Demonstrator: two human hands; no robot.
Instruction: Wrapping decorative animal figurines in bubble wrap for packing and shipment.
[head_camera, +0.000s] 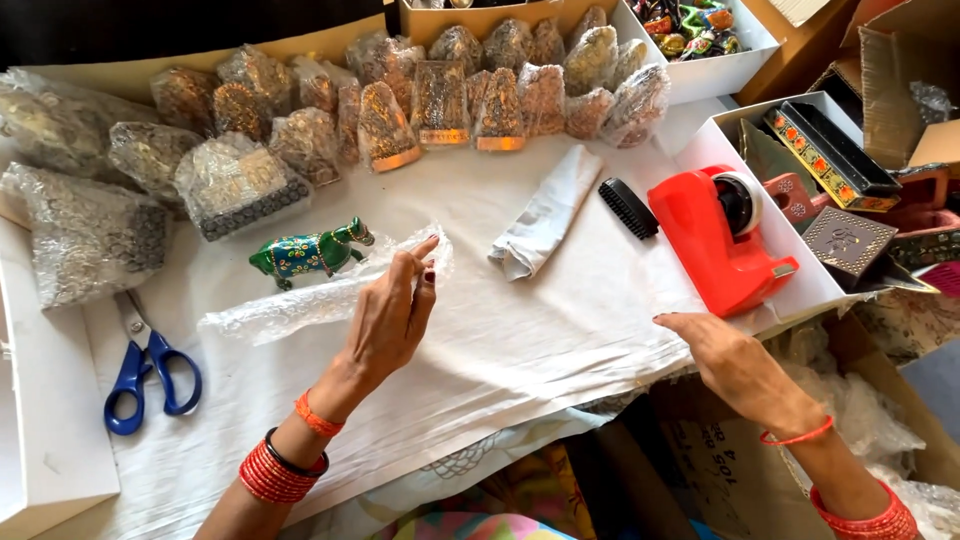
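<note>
Left hand (388, 318): fingers pinched on bubble wrap (310, 300), centre of bench (500, 340).
Right hand (722, 352): palm down at bench edge, 4 o'clock, fingers together, holding nothing.
Elephant figurine (312, 252): green, at 10 o'clock from left hand, just beside the wrap.
Tape dispenser (718, 238): red, 12 o'clock from right hand.
Scissors (148, 365): blue-handled, 9 o'clock.
Wrapped figures (440, 100): row at 12 o'clock.

Table under white cloth (520, 350): blue scissors (150, 365), green elephant figurine (310, 252), bubble wrap sheet (300, 305), red tape dispenser (720, 240), wrapped figurines (440, 100).
</note>
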